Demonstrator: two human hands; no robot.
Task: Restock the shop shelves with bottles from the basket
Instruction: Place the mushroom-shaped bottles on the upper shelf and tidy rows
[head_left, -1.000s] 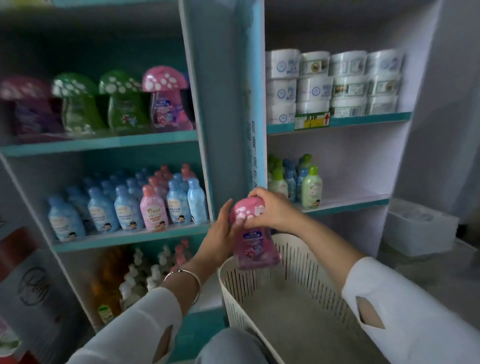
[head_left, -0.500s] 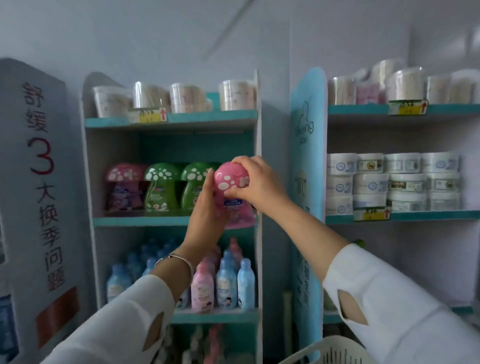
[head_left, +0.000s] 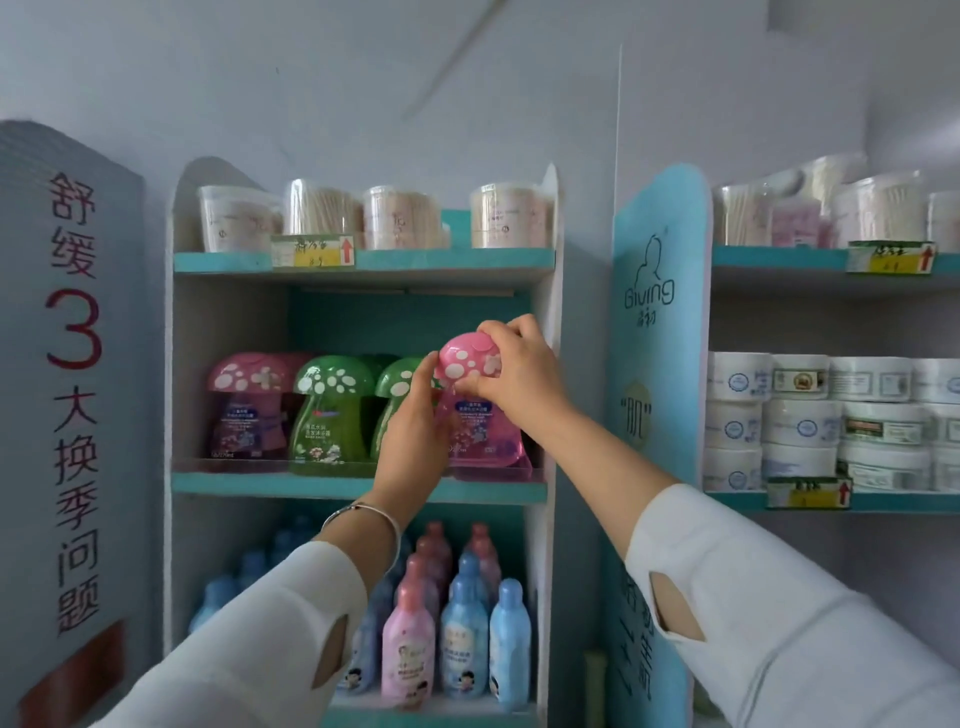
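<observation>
At the right end of the teal-edged middle shelf (head_left: 260, 483) in the left unit, the head view showed the pink mushroom-capped plastic bottle (head_left: 472, 426) standing upright. Its base was down at shelf level behind the clear front lip, just right of the green mushroom-capped bottles (head_left: 327, 410). The right hand (head_left: 519, 374) gripped its spotted cap from above, fingers curled round it. The left hand (head_left: 410, 441) held the body's left side, thumb up against the cap. A second before, the bottle had hung over the white basket; half a second before, it was in the air in front of the shelf. Now it looked seated. This placement seemed nearly done: only letting go remained, then a return to the basket, which was out of view.
</observation>
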